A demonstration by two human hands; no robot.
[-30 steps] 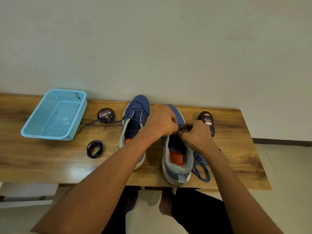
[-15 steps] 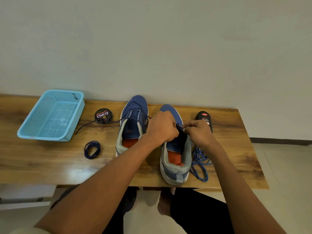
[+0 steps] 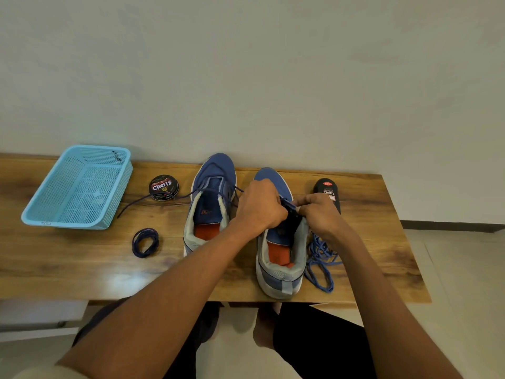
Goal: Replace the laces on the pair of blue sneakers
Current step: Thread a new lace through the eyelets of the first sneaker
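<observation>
Head view, two blue sneakers (image 3: pixel 278 255), left grip (image 3: pixel 259 207) and right grip (image 3: pixel 319 214) pinching one dark lace (image 3: pixel 289 205)

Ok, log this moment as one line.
step: lacing right sneaker | left hand: pinching dark lace | right hand: pinching dark lace | old laces: beside shoe

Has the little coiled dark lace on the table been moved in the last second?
No. The coiled dark lace lies in the same spot below the polish tin, left of the left sneaker.
</observation>
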